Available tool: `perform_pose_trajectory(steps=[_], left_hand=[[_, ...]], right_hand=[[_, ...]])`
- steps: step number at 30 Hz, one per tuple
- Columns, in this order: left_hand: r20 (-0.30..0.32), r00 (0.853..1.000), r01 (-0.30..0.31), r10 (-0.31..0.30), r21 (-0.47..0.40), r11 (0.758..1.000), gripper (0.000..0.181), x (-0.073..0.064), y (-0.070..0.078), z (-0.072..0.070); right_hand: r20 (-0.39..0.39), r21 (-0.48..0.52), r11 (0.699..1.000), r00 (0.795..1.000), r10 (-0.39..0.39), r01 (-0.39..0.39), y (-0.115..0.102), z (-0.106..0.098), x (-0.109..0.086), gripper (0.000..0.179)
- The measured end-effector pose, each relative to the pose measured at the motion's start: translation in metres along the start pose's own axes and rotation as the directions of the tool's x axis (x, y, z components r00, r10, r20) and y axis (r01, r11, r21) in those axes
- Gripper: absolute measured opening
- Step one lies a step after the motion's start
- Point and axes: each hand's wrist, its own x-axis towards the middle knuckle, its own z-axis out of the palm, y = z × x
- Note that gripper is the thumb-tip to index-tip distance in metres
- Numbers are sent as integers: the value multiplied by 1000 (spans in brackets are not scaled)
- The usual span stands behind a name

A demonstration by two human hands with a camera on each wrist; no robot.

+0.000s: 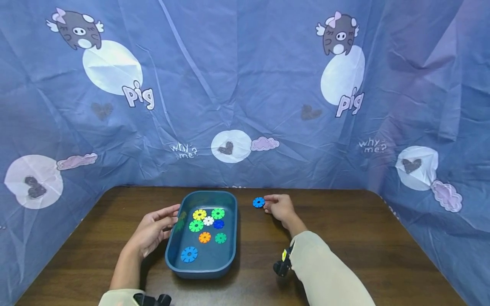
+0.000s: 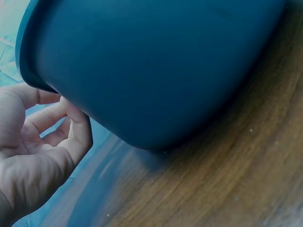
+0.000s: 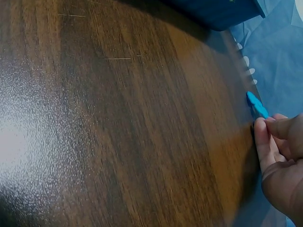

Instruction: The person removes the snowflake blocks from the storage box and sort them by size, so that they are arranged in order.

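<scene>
One blue disc (image 1: 255, 203) is pinched between thumb and finger of the right hand (image 1: 281, 208), head view. Beyond both hands hangs a blue printed cloth (image 1: 264, 97); beneath them is a wooden table (image 1: 352, 242). Behind the hands sit a pale right sleeve (image 1: 325, 267) and left sleeve (image 1: 118, 298), each with a black wrist device (image 1: 282, 267). A blue tray (image 1: 212, 255) stands between the hands, its near wall separating the left hand (image 1: 149, 229) from the contents. Left fingers are loosely bent, touching the tray's outer side. Inside: a yellow disc (image 1: 196, 214), two light-green discs (image 1: 193, 225), a white disc (image 1: 206, 221), a dark-blue disc (image 1: 216, 224), an orange disc (image 1: 201, 237), a teal disc (image 1: 217, 238) and, toward the left wrist, a larger blue one.

Left wrist view: the tray wall rises beside the fingertips and hides the contents.

Right wrist view: the pinched disc shows nearly edge-on, projecting past the fingertips; glare marks the table well apart from that hand. The tray's corner stands near, contents unseen.
</scene>
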Motion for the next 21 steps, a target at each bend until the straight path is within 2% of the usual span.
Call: perform_pose_trajectory(steps=[4, 11, 16, 21], left_hand=[[0, 1000, 1, -1, 5, 1000, 58, 0, 1, 0], [3, 1000, 1, -1, 8, 1000, 58, 0, -1, 1], [-3, 1000, 0, 0, 11, 1000, 57, 1, -1, 0], [-4, 1000, 4, -4, 10, 1000, 57, 2, -1, -1]], right_hand=[[6, -3, 1000, 1000, -1, 1, 0, 0, 0, 25], [40, -82, 996, 999, -15, 19, -2, 0, 0, 28], [75, -36, 999, 997, -33, 36, -2, -3, 1, 29], [117, -7, 1000, 993, -10, 11, -6, -6, 3, 29]])
